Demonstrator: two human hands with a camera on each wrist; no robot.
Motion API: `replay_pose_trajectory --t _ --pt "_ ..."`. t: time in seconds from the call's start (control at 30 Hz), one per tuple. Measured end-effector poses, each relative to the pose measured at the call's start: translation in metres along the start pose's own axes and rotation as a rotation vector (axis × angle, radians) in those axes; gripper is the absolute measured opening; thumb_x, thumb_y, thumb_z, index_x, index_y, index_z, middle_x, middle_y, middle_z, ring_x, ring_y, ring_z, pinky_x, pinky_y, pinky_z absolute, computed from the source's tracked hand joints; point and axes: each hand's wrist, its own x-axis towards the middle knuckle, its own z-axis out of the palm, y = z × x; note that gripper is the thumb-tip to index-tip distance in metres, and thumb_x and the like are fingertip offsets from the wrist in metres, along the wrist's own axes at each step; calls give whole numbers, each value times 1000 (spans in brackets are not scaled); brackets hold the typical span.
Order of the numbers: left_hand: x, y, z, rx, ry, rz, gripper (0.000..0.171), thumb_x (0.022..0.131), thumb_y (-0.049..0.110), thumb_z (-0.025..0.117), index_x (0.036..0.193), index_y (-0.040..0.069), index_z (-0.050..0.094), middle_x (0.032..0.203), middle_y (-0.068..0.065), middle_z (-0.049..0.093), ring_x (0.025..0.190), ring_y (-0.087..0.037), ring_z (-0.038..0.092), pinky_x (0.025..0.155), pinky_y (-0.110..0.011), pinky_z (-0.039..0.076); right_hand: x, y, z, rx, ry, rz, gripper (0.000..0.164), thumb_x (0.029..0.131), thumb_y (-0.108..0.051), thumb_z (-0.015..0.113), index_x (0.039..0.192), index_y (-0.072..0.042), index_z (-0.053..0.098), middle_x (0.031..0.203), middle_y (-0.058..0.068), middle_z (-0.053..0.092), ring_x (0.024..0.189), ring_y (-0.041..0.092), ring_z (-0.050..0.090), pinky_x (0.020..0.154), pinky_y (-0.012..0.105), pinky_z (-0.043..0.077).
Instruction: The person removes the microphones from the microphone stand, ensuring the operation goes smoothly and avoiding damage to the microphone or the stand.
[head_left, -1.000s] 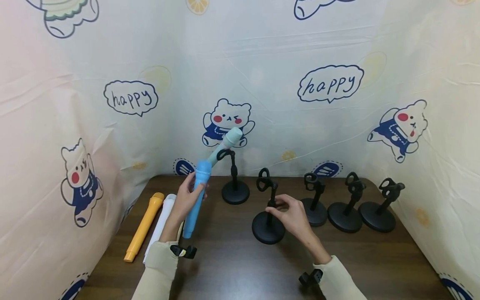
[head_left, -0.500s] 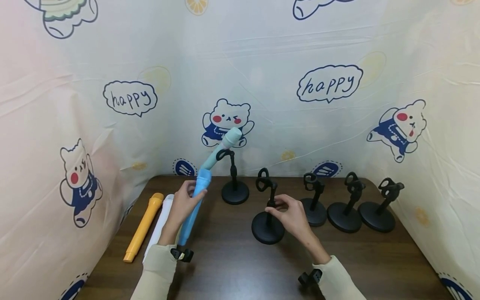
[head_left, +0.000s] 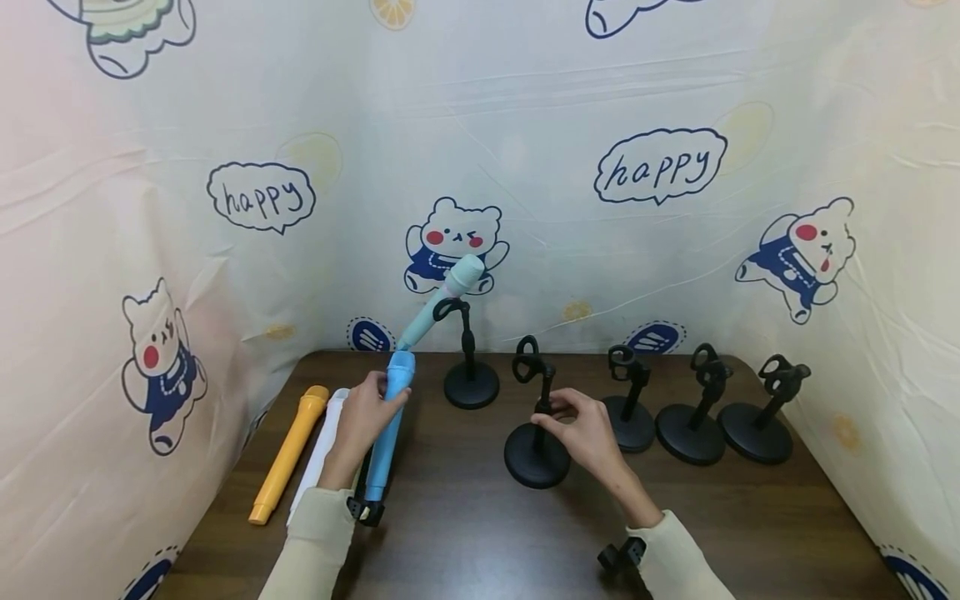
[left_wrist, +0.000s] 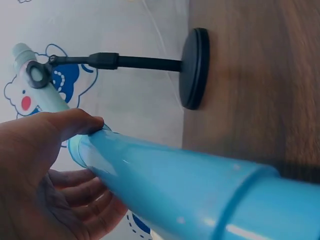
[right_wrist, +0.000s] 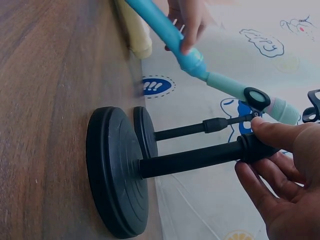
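My left hand (head_left: 365, 425) grips a blue toy microphone (head_left: 387, 433) near its head, thumb on one side and fingers on the other. The microphone slants, head away from me and tail close by my wrist. My right hand (head_left: 581, 423) pinches the post of a black microphone stand (head_left: 537, 457), whose round base stands on the table; its ring clip holds nothing. Behind, a mint-green microphone (head_left: 438, 304) leans in the clip of another black stand (head_left: 470, 386). In the right wrist view my thumb and fingers close round the stand's collar (right_wrist: 255, 146).
A yellow microphone (head_left: 288, 454) and a white one (head_left: 321, 450), partly hidden by my left arm, lie at the left of the wooden table (head_left: 465, 542). Several black stands, such as the far right one (head_left: 756, 432), stand at the right. A printed cloth (head_left: 525, 108) hangs behind.
The blue microphone has come down and toward me in my left hand, its head moving away from the mint-green one's tail. My right hand and its stand have stayed put.
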Motion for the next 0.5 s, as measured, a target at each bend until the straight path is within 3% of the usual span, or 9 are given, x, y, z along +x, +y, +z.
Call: replay_pose_trajectory --t 0.2,0.33,0.5 --pt "3 -6 6 84 -37 -26 64 100 36 75 139 -12 56 120 -31 71 84 -31 69 76 -47 65 0 0 0 5 1 -6 38 86 -20 91 118 -5 76 106 10 78 91 22 77 78 34 65" --pt "7 -10 11 147 -74 -61 64 100 35 76 136 -14 56 108 -28 69 76 -28 65 67 -40 62 -1 0 0 1 1 -6 39 85 -19 91 118 -6 76 105 9 78 91 21 77 78 32 65" --pt "9 -12 15 240 -79 -28 56 98 32 78 123 -16 62 93 -22 65 72 -28 61 61 -38 57 -1 0 0 1 -3 -2 39 85 -19 91 119 -6 76 106 9 78 92 21 77 79 31 65"
